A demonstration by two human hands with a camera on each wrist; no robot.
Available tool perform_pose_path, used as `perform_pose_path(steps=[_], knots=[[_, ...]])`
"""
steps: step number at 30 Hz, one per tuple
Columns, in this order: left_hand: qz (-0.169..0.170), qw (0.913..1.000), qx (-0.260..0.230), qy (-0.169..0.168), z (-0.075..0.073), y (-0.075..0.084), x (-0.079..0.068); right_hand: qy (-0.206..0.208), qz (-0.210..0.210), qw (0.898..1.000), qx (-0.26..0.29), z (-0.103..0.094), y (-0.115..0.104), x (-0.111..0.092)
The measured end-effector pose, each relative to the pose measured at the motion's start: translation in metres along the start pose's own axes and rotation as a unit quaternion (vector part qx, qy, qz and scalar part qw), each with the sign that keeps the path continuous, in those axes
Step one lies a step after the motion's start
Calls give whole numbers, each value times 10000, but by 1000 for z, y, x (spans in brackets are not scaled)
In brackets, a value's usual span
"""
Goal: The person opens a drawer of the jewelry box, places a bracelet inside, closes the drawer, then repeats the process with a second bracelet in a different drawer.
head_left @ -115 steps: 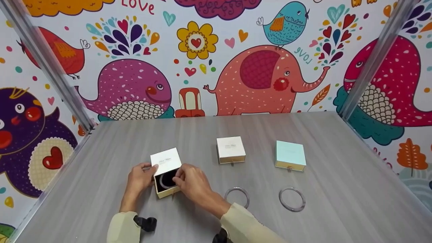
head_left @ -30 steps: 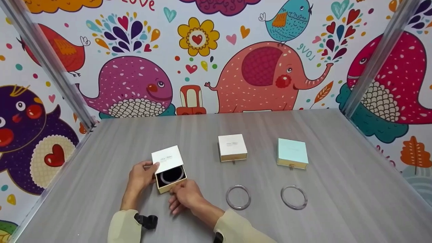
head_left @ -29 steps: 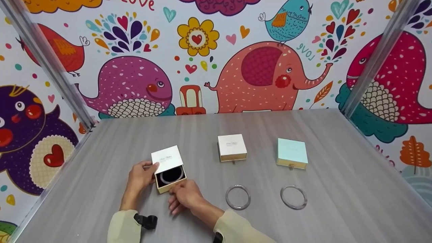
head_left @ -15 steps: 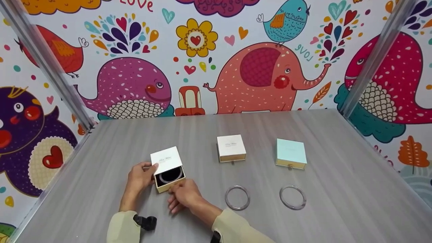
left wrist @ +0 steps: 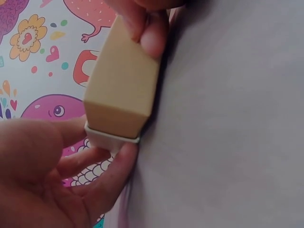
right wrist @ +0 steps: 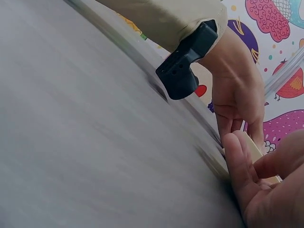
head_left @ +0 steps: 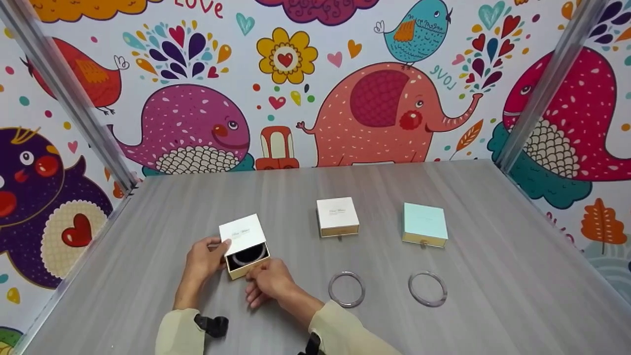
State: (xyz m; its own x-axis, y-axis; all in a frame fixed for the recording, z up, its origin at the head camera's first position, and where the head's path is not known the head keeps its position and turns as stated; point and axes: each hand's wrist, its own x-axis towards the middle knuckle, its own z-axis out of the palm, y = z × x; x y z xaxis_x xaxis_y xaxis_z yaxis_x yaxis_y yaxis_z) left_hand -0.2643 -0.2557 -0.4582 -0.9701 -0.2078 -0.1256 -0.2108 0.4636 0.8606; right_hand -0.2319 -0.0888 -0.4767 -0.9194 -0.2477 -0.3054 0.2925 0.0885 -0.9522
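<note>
A white jewelry box (head_left: 243, 234) stands at the left of the table with its gold-sided drawer (head_left: 240, 272) partly out. A greyish bangle (head_left: 235, 260) lies in the drawer's black lining. My left hand (head_left: 201, 259) grips the white sleeve by its left side; in the left wrist view, the thumb and fingers of the left hand (left wrist: 52, 171) hold its end. At the drawer's front my right hand (head_left: 271, 281) pinches near the middle with thumb and forefinger, its other fingers loosely extended. The pull tab is hidden behind those fingers.
Another white box (head_left: 338, 216) and a mint-green box (head_left: 424, 224), both closed, stand farther right. Nearer me, two bangles lie flat: a left bangle (head_left: 347, 289) and a right bangle (head_left: 427, 288). A patterned wall (head_left: 286, 123) rises behind the table (head_left: 473, 236).
Earlier, my right hand was at the bangle inside the drawer; it has since moved to the drawer's front. Over the last second the drawer has slid slightly inward. My left hand stays put.
</note>
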Motion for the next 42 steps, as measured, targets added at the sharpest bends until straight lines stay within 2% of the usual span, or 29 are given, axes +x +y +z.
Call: perform_pose_path(steps=[17,36,42], knots=[[11,10000,4,-59,0,-1,-1,4,-5,9996,-281,-1,-3,6],[90,9999,-65,-120,-1,2,-1,312,-140,9963,-787,0,-12,13],[53,9998,-132,-120,-1,0,-2,416,-45,9957,-826,3,-11,13]])
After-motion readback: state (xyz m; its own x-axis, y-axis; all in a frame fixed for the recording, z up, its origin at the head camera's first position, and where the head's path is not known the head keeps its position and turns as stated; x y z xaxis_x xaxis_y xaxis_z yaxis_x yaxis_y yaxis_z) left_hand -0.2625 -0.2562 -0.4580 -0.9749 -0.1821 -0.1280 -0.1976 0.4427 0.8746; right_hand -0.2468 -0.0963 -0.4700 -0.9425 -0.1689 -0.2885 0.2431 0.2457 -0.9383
